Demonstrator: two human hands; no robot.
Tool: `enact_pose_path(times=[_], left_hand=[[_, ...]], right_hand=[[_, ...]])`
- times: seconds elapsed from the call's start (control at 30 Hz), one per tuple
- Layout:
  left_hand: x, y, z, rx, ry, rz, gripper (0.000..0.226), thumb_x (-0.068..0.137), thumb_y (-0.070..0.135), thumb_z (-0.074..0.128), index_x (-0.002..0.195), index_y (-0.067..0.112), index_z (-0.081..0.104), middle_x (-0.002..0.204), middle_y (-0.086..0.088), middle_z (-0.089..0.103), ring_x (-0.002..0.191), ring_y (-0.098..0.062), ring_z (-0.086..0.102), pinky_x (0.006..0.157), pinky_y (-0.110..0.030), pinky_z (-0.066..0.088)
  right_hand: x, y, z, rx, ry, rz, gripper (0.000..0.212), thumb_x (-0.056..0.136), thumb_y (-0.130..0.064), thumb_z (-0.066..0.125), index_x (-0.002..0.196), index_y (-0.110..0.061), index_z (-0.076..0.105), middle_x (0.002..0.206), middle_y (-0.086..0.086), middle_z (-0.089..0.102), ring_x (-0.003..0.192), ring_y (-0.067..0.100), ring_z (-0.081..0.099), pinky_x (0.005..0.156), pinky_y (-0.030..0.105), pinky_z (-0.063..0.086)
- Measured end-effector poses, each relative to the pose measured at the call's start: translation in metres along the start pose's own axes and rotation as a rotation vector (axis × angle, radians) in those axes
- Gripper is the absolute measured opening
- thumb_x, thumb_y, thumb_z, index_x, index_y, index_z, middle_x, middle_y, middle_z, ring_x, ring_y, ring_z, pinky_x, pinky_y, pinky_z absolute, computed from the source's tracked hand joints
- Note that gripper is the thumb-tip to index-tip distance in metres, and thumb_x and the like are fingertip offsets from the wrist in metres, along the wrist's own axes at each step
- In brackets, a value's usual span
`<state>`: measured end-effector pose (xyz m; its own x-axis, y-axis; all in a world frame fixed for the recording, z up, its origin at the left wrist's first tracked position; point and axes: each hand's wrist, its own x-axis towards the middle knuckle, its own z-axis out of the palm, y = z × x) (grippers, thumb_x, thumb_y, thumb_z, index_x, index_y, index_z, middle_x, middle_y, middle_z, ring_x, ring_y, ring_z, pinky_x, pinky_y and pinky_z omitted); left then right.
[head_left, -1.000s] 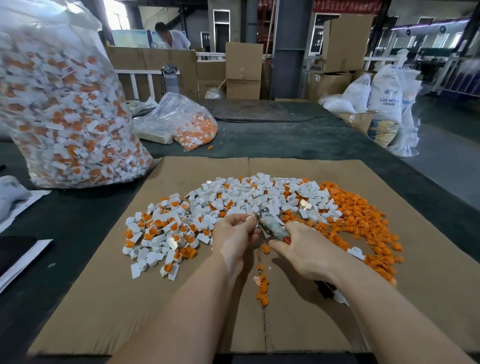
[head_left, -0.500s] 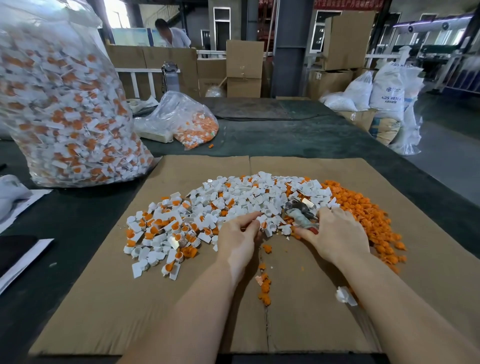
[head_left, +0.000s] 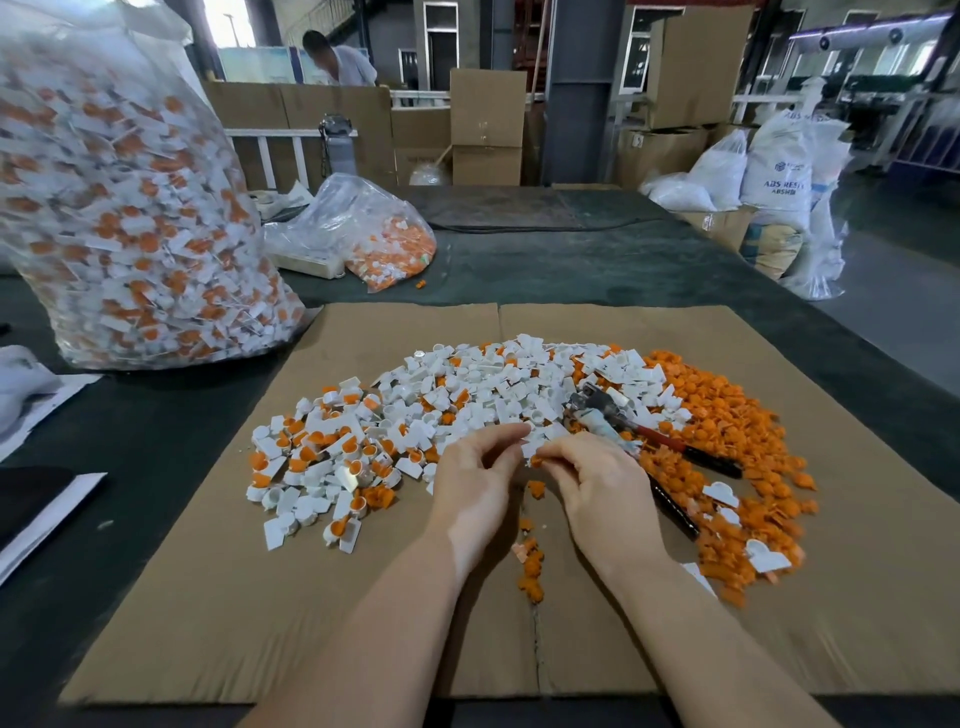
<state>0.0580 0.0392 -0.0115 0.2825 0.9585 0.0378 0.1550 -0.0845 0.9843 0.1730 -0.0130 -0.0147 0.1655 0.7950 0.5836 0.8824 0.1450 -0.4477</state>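
Observation:
A heap of small white plastic caps (head_left: 483, 395), many with orange inserts, lies on a cardboard sheet (head_left: 218, 597). To its right spreads a pile of loose orange inserts (head_left: 727, 431). Pliers (head_left: 618, 421) with red and black handles lie on the heap's right side. My left hand (head_left: 475, 475) and my right hand (head_left: 597, 478) meet at the heap's near edge; together they pinch one white cap (head_left: 535, 448) with an orange insert. A short trail of orange inserts (head_left: 531, 566) lies between my wrists.
A big clear bag (head_left: 119, 208) full of white-and-orange caps stands at the left. A smaller bag (head_left: 374, 234) lies behind the cardboard on the dark table (head_left: 597, 260). Papers lie at the left edge. Boxes, white sacks (head_left: 779, 176) and a person (head_left: 337, 57) are at the back.
My right hand has put the pliers down on the heap and come back left. It now meets my left hand on a small white cap.

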Motion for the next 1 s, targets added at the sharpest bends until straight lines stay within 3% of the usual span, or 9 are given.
enact_pose_path(times=[0.13, 0.37, 0.63, 0.8, 1.0], left_hand=[[-0.003, -0.003, -0.001, 0.06, -0.077, 0.069, 0.035, 0.084, 0.002, 0.065, 0.113, 0.021, 0.064, 0.089, 0.0, 0.066, 0.075, 0.002, 0.06, 0.069, -0.007, 0.047], [-0.001, -0.004, 0.004, 0.108, -0.04, 0.115, 0.027, 0.082, 0.008, 0.071, 0.1, 0.026, 0.062, 0.079, 0.004, 0.062, 0.071, -0.003, 0.058, 0.061, -0.006, 0.044], [-0.003, -0.003, 0.004, 0.234, -0.061, 0.218, 0.027, 0.087, 0.01, 0.065, 0.104, 0.03, 0.061, 0.092, 0.009, 0.06, 0.083, -0.002, 0.055, 0.073, -0.008, 0.044], [-0.001, -0.002, 0.001, 0.361, 0.036, 0.23, 0.021, 0.093, 0.02, 0.056, 0.112, 0.024, 0.064, 0.1, 0.008, 0.051, 0.091, -0.002, 0.048, 0.073, 0.001, 0.033], [0.003, -0.003, -0.021, 0.625, 0.277, 0.261, 0.021, 0.095, 0.024, 0.052, 0.111, 0.018, 0.063, 0.102, 0.006, 0.042, 0.107, -0.012, 0.042, 0.085, -0.017, 0.028]], right_hand=[[-0.002, 0.001, 0.002, 0.018, 0.046, 0.021, 0.009, 0.079, 0.001, 0.069, 0.085, -0.006, 0.071, 0.081, 0.004, 0.069, 0.078, 0.018, 0.064, 0.072, 0.024, 0.047], [-0.007, 0.0, 0.001, 0.041, 0.099, 0.076, 0.015, 0.078, 0.0, 0.071, 0.092, -0.006, 0.071, 0.086, 0.004, 0.07, 0.084, 0.016, 0.064, 0.077, 0.02, 0.044], [-0.005, 0.001, 0.001, 0.015, 0.065, 0.044, 0.005, 0.081, -0.006, 0.069, 0.085, -0.008, 0.071, 0.082, 0.002, 0.068, 0.082, 0.016, 0.063, 0.075, 0.024, 0.047], [-0.005, 0.004, 0.001, 0.032, 0.118, 0.099, 0.004, 0.083, -0.009, 0.068, 0.086, -0.009, 0.07, 0.081, 0.0, 0.068, 0.078, 0.014, 0.061, 0.072, 0.02, 0.043], [-0.005, 0.006, 0.005, -0.011, 0.09, 0.115, 0.003, 0.083, -0.006, 0.068, 0.084, -0.008, 0.07, 0.079, 0.001, 0.067, 0.077, 0.016, 0.061, 0.069, 0.022, 0.044]])
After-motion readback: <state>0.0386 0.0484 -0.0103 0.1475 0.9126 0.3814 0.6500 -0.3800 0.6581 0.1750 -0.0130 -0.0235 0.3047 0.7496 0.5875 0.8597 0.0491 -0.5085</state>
